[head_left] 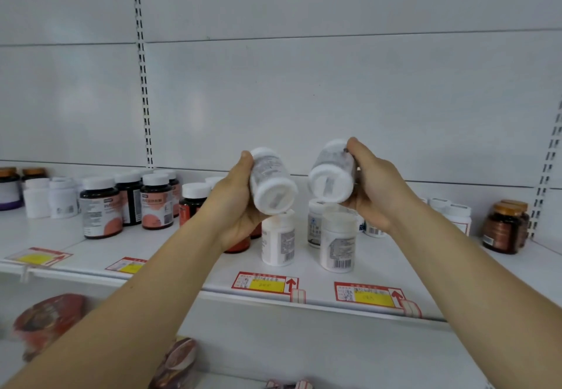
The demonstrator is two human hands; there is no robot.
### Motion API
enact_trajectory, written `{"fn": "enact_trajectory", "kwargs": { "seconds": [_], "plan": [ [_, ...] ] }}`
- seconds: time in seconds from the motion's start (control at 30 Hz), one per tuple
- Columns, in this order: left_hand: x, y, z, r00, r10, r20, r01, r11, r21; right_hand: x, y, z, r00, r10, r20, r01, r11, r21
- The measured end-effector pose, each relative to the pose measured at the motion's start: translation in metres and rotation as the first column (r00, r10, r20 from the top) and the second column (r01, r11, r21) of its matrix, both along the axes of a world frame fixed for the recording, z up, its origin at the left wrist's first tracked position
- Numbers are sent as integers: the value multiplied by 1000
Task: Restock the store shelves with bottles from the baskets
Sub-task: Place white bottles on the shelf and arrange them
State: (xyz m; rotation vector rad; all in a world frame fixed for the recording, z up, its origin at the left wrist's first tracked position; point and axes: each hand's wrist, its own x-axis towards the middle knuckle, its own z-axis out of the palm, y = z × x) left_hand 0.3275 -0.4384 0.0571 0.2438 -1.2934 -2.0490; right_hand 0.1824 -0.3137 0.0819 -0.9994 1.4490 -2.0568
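Note:
My left hand (235,206) grips a white bottle (272,181), tilted so its bottom faces me. A second white bottle (333,172), tilted the same way, is held in my right hand (375,189). Both hang above the white shelf (213,279). Directly below them stand two upright white bottles: one (278,241) under the left bottle, another (338,244) under the right. More white bottles (456,215) stand behind my right wrist, partly hidden. No basket is in view.
Dark bottles with pink labels (102,209) and small white bottles (50,197) stand on the shelf's left. Brown bottles (504,225) sit at far right. Red-and-yellow price tags (263,282) line the shelf edge. Red packages (48,321) lie on the shelf below.

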Motion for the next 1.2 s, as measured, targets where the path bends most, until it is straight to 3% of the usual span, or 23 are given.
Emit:
{"fn": "enact_trajectory", "kwargs": {
  "seconds": [0.1,0.17,0.3,0.43,0.57,0.7,0.93,1.2],
  "plan": [
    [7,-9,-6,997,72,-21,-74,884,-461,-7,6,-7,965,-56,-256,45,998,-48],
    [14,-13,-10,1000,15,-7,-16,799,-601,-8,11,-12,924,-34,-381,5,997,-77],
    [20,-12,-14,997,32,72,18,791,-611,-13,8,-8,911,-78,-405,60,997,-57],
    [23,-8,-28,968,208,139,-58,729,-682,-23,-3,-8,893,-169,-417,210,976,53],
    [17,-7,-44,905,371,208,-87,640,-763,-29,-13,-11,900,-150,-409,228,962,148],
    [4,-8,-52,901,353,250,-67,685,-725,-33,-19,-10,906,-142,-398,235,952,198],
    [-20,-14,-55,894,344,286,-33,688,-725,-32,-29,-8,875,-119,-469,261,932,250],
    [-31,-27,-59,810,450,377,54,581,-812,-36,-39,-17,792,4,-611,316,853,415]
  ]
}}
